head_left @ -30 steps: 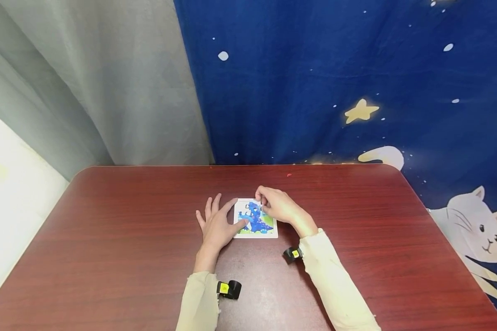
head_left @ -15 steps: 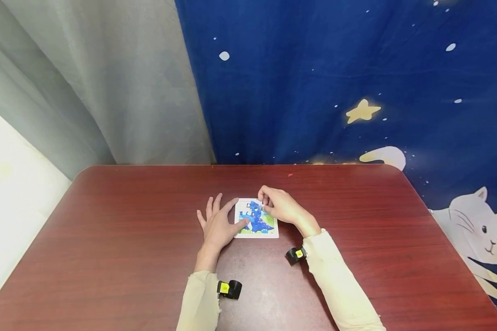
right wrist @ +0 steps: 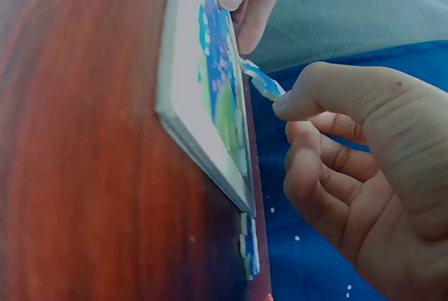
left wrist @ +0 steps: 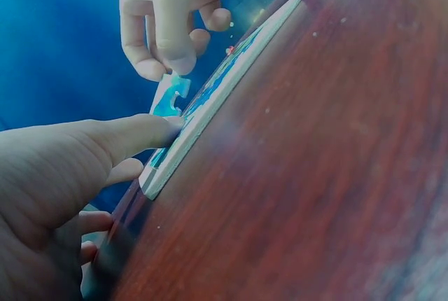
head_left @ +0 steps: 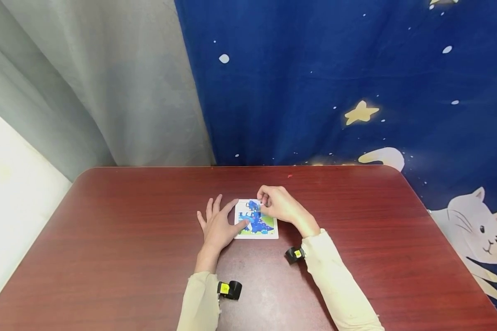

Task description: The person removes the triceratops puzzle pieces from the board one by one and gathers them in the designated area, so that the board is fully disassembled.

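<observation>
a square puzzle board (head_left: 257, 236) with a white border and a blue dinosaur picture lies flat on the table (head_left: 107, 230), between the two hands. a small blue-and-white piece (right wrist: 262, 80) is raised and tilted over the board's far part; whether it touches the board i cannot tell. the right hand (head_left: 282, 205) grasps that piece — thumb against fingertips, the other fingers bent inward. the left hand (head_left: 221, 226) grips nothing: its thumb lies straight across the picture, the index finger reaches the board's upper left corner, and the others spread over the tabletop. a loose piece (right wrist: 250, 248) lies just beside one corner of the board, seen from the right wrist.

both arms wear cream sleeves (head_left: 335, 280), each with a black device (head_left: 230, 290) bearing a yellow label. behind the table hang a grey curtain (head_left: 128, 69) and a dark blue one (head_left: 294, 69) — the blue printed with a yellow star (head_left: 361, 113) and a pale cat (head_left: 478, 227).
</observation>
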A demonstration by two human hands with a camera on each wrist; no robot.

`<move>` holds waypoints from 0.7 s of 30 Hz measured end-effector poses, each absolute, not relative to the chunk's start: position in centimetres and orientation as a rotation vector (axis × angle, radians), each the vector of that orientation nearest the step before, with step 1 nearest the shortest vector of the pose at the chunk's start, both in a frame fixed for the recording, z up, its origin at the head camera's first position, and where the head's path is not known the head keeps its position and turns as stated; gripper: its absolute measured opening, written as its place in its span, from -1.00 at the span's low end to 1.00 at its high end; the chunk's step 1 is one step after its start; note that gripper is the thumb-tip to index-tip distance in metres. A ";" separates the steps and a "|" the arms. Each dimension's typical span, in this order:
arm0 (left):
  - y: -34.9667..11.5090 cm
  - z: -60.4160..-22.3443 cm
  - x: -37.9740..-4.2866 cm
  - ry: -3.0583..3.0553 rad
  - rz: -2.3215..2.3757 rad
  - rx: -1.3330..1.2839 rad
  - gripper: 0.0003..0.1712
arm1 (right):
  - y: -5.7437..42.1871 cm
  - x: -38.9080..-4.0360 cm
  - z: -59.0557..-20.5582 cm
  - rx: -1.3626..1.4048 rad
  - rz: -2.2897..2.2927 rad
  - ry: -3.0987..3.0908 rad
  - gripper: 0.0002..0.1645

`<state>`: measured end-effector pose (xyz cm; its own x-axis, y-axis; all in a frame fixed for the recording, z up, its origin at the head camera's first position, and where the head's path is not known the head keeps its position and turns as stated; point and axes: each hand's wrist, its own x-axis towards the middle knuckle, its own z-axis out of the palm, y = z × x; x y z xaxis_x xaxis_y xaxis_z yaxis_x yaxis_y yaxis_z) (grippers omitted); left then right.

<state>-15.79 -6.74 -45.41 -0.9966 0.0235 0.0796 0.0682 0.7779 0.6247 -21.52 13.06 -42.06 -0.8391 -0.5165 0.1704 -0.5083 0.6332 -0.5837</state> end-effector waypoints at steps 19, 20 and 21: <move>-7.0 -45.7 -15.7 -2.869 -1.040 -0.105 -0.24 | 21.1 -21.4 -40.8 -0.589 -1.223 2.833 -0.76; -7.1 -45.7 -15.7 -2.867 -1.040 -0.106 -0.24 | 21.6 -21.3 -40.8 -0.574 -1.215 2.835 -0.77; -7.1 -45.7 -15.7 -2.865 -1.040 -0.106 -0.24 | 22.1 -21.4 -40.8 -0.562 -1.210 2.836 -0.77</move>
